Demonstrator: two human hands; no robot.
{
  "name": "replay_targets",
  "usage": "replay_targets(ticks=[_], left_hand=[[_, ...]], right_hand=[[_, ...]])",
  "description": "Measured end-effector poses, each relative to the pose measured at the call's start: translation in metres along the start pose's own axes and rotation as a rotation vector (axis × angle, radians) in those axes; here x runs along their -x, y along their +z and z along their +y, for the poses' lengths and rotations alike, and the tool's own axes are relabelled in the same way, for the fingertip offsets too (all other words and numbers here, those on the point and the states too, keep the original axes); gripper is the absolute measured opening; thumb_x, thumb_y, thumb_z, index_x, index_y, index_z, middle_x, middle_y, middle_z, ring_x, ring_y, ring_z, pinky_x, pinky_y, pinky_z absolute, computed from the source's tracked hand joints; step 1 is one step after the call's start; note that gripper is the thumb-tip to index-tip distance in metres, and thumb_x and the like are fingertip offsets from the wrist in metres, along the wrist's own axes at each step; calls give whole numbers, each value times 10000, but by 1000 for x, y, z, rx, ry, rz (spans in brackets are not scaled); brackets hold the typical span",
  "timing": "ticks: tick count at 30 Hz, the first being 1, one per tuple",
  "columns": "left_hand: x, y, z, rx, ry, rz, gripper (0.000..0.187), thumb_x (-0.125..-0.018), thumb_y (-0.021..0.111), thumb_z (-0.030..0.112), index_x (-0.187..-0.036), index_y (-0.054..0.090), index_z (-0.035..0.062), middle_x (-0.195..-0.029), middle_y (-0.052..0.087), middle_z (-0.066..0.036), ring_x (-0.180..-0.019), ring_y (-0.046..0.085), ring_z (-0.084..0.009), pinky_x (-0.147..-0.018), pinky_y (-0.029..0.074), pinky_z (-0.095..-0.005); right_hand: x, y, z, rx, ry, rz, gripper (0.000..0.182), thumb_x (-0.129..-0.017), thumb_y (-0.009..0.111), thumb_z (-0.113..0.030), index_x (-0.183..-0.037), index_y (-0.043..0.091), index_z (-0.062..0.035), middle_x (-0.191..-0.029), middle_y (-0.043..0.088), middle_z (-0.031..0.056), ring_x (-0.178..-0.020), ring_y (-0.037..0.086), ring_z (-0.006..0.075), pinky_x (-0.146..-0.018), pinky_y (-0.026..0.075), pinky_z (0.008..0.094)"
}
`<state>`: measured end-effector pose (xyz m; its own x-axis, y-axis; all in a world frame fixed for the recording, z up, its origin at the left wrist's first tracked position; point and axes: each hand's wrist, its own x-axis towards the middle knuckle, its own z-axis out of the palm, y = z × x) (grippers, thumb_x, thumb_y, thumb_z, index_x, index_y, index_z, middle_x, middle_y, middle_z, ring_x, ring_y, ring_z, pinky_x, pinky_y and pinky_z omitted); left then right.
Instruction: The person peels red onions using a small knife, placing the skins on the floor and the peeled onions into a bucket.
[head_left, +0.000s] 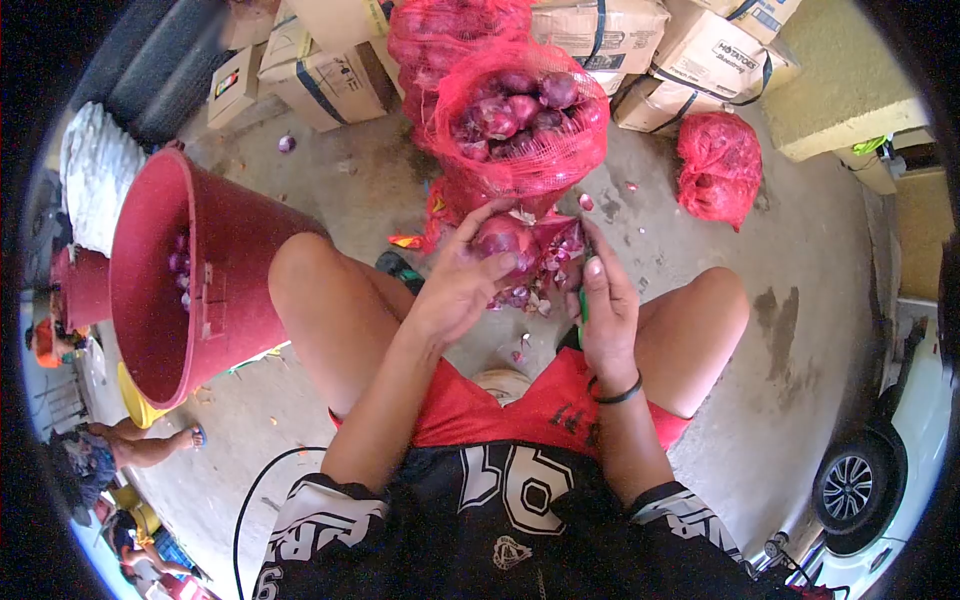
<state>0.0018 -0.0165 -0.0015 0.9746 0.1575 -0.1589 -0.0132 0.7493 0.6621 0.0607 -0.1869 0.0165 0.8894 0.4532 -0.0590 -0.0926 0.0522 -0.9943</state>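
My left hand (462, 285) is wrapped round a large red onion (507, 245). Close to its right, my right hand (608, 305) holds a green-handled knife (584, 304), its blade mostly hidden. A piece of purple skin (560, 228) hangs between the onion and my right fingers. Below and between the hands lie scattered onion peelings (520, 298) on the floor. Just beyond the hands stands an open red mesh sack (450, 140) full of red onions (522, 108).
A large red tub (245, 225) with some onions inside lies tilted at left. Cardboard boxes (715, 55) line the back. A smaller red mesh bag (718, 170) sits at right. A car wheel (850, 487) is at lower right; other people (150, 447) are at far left.
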Motion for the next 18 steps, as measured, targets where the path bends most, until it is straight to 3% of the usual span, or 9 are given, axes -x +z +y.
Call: replay_targets(ticks=[10,14,16,17,18], left_hand=[[4,-9,2,152,-64,29,587,-912,631,170,-1423,348,107,-1386,492,-142,-1250,524,-305,-1013,469,-504],[1,-8,7,77,-75,-42,559,-920,614,170,-1411,362,81,-1377,501,-146,-1252,524,-286,-1024,467,-468],[6,-9,11,128,-113,22,575,-910,624,163,-1412,362,62,-1378,499,-152,-1255,523,-281,-1031,462,-454],[8,-9,13,153,-133,54,584,-904,630,159,-1412,362,53,-1379,498,-156,-1256,522,-279,-1034,459,-447],[8,-10,14,141,-119,67,598,-893,642,146,-1413,361,48,-1370,505,-156,-1251,526,-278,-1037,457,-448]], right_hand=[[-6,-8,7,-97,49,60,429,-1042,446,-241,-1427,450,-53,-692,388,-89,-577,342,18,-518,292,175],[-8,-11,11,5,-12,151,428,-1038,454,-250,-1420,463,-57,-760,444,-77,-598,353,18,-520,290,169],[-14,-20,9,46,-74,264,431,-1035,460,-257,-1418,468,-60,-840,511,-62,-613,357,17,-521,298,174],[-16,-28,7,92,-56,221,469,-1033,463,-251,-1464,396,-77,-793,461,-54,-611,401,30,-513,341,164],[-15,-26,6,95,-41,187,471,-1030,465,-240,-1465,394,-71,-904,502,-41,-634,405,29,-539,360,174]])
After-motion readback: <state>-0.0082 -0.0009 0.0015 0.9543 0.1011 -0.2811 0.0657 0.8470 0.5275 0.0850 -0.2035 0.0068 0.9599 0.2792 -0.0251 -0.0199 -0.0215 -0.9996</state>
